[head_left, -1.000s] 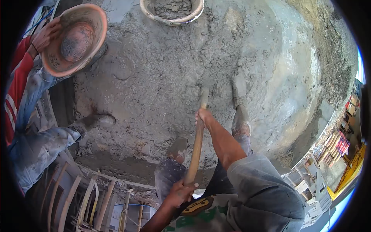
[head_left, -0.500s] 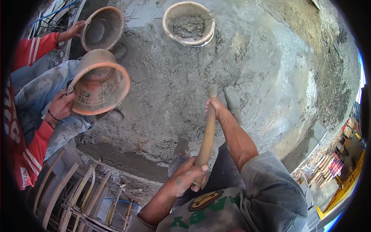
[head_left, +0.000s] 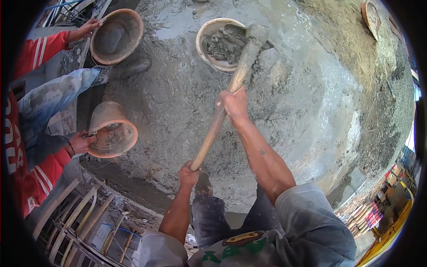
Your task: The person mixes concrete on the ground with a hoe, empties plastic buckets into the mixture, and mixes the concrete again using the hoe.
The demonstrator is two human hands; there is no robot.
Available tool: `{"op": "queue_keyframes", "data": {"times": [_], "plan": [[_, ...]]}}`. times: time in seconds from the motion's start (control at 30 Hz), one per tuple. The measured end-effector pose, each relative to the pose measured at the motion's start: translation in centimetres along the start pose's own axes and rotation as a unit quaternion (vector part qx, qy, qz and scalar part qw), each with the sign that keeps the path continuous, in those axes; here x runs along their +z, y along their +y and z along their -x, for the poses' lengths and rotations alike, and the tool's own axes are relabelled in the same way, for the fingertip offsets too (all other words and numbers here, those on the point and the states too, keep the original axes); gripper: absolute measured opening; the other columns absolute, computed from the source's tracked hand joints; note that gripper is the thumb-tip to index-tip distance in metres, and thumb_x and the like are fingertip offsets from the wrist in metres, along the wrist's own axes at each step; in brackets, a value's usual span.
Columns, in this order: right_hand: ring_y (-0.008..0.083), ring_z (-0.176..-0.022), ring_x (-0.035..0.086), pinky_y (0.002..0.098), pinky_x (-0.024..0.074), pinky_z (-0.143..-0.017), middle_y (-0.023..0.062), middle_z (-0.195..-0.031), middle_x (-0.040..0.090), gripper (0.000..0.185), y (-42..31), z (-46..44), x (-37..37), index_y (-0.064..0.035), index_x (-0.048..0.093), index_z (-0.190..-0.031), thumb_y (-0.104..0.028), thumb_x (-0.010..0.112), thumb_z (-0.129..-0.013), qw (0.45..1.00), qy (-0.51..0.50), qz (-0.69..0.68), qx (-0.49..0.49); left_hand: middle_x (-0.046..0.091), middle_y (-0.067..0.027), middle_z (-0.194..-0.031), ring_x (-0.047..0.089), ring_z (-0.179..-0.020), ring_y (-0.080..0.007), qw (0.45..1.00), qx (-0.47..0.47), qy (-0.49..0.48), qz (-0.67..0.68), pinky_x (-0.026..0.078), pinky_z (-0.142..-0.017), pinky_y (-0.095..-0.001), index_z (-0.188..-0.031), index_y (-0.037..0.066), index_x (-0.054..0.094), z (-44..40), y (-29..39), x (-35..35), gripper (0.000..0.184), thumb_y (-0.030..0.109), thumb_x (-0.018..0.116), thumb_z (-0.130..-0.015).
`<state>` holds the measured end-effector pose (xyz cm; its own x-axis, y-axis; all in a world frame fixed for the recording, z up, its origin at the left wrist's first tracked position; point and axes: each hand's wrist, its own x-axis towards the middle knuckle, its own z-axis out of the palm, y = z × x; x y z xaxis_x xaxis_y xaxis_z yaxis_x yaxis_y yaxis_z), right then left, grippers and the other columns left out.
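Observation:
With both hands I grip the wooden handle of a hoe (head_left: 212, 136). My left hand (head_left: 189, 175) is closed around its near end, close to my body. Farther up the shaft, my right hand (head_left: 234, 104) is wrapped around the wood. The hoe's mortar-coated head is at the right rim of a bucket (head_left: 200, 50) standing on the wet ground. Grey wet mortar (head_left: 223, 42) lies inside that bucket. The blade itself is mostly hidden behind the head and rim.
A person in red sleeves (head_left: 44, 51) at the left holds two buckets, one upright (head_left: 138, 37) and one tipped (head_left: 100, 116). Wet mortar (head_left: 164, 111) spreads over the ground. Wooden poles (head_left: 66, 218) stand lower left; another bucket (head_left: 371, 20) lies upper right.
The hoe has swung forward and up to the mortar bucket, and both my hands have moved with it. The other person's nearer bucket has moved down and away, and their leg has shifted.

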<state>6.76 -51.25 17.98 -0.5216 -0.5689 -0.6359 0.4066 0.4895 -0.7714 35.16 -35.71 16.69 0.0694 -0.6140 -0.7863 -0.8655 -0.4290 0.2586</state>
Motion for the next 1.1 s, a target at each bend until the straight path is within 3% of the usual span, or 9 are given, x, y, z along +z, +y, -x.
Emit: {"op": "queue_keyframes", "data": {"times": [0.13,0.27,0.4,0.6,0.73,0.8,0.87,0.97,1.1], "plan": [[0.0148,-0.051,0.054,0.0293,0.0469,-0.047,0.0056,-0.069,0.052,0.035,-2.8,-2.1,-2.5,0.0012,0.044,-0.103,-0.004,0.058,-0.071,0.997,-0.008,-0.002,-0.073,0.064,-0.0133,-0.079,0.062,-0.072,-0.0276,0.982,0.003,-0.059,0.181,0.049,-0.069,-0.0377,-0.086,0.006,0.060,-2.3,3.2,8.0,0.026,0.021,0.077,-0.073],[0.0140,-0.048,0.053,0.0284,0.0465,-0.045,0.0050,-0.067,0.051,0.031,-4.6,-4.1,-1.9,-0.0003,0.045,-0.098,-0.001,0.056,-0.070,0.990,-0.095,0.027,-0.097,0.062,-0.0119,-0.082,0.060,-0.077,-0.0307,0.970,0.166,-0.097,0.149,0.048,-0.073,-0.0400,-0.093,0.006,0.063,-3.4,6.5,11.2,0.034,0.026,0.079,-0.071],[0.0166,-0.045,0.054,0.0322,0.0506,-0.044,0.0070,-0.063,0.053,0.012,-6.3,-8.6,6.8,-0.0012,0.050,-0.080,-0.003,0.057,-0.070,0.981,-0.178,0.024,-0.070,0.061,-0.0075,-0.079,0.059,-0.077,-0.0274,0.933,0.277,-0.016,0.231,0.049,-0.073,-0.0377,-0.097,0.004,0.062,-7.0,8.6,4.6,0.038,0.028,0.079,-0.072],[0.0190,-0.050,0.060,0.0339,0.0520,-0.045,0.0103,-0.066,0.057,0.013,1.2,-21.1,23.1,0.0049,0.057,-0.080,-0.006,0.059,-0.073,0.974,-0.174,0.107,-0.094,0.052,-0.0015,-0.068,0.051,-0.056,-0.0105,0.839,0.094,-0.258,0.470,0.044,-0.051,-0.0246,-0.093,0.006,0.058,-17.7,5.6,-5.5,0.024,0.023,0.072,-0.083],[0.0381,-0.110,0.058,0.0368,0.0459,-0.095,0.0299,-0.112,0.061,0.046,8.8,-23.8,26.9,0.0118,0.062,-0.102,-0.026,0.056,-0.077,0.905,-0.100,0.372,-0.178,0.045,0.0004,-0.061,0.046,-0.048,-0.0119,0.800,0.012,-0.252,0.544,0.039,-0.044,-0.0256,-0.089,0.008,0.053,-17.0,3.1,-5.3,0.020,0.023,0.066,-0.087],[0.0376,-0.108,0.060,0.0368,0.0475,-0.094,0.0280,-0.116,0.060,0.045,7.0,-20.4,26.6,0.0104,0.063,-0.104,-0.023,0.055,-0.076,0.918,-0.102,0.370,-0.101,0.046,0.0003,-0.061,0.046,-0.048,-0.0116,0.769,-0.009,-0.260,0.585,0.039,-0.044,-0.0255,-0.088,0.008,0.053,-14.5,3.8,-4.8,0.019,0.022,0.066,-0.087],[0.0361,-0.098,0.065,0.0373,0.0503,-0.088,0.0275,-0.105,0.063,0.039,8.4,-18.0,26.0,0.0075,0.067,-0.095,-0.024,0.050,-0.078,0.852,-0.142,0.469,-0.183,0.046,0.0003,-0.061,0.046,-0.048,-0.0114,0.746,-0.052,-0.252,0.614,0.039,-0.044,-0.0254,-0.088,0.008,0.053,-10.1,4.2,-4.2,0.017,0.020,0.065,-0.088],[0.0366,-0.110,0.059,0.0374,0.0470,-0.095,0.0259,-0.117,0.060,0.044,13.4,-13.5,24.3,0.0082,0.062,-0.108,-0.021,0.055,-0.075,0.836,-0.195,0.496,-0.133,0.045,0.0004,-0.061,0.046,-0.048,-0.0114,0.736,-0.091,-0.249,0.623,0.040,-0.044,-0.0251,-0.087,0.007,0.052,-4.6,0.8,-3.1,0.015,0.017,0.064,-0.088],[0.0364,-0.110,0.059,0.0377,0.0463,-0.095,0.0252,-0.116,0.061,0.046,15.7,-5.9,19.9,0.0088,0.062,-0.109,-0.021,0.054,-0.076,0.880,-0.219,0.410,0.099,0.045,-0.0002,-0.059,0.048,-0.047,-0.0117,0.714,-0.134,-0.252,0.639,0.041,-0.042,-0.0257,-0.086,0.006,0.052,4.2,-0.5,-1.8,0.014,0.013,0.064,-0.086]]}}
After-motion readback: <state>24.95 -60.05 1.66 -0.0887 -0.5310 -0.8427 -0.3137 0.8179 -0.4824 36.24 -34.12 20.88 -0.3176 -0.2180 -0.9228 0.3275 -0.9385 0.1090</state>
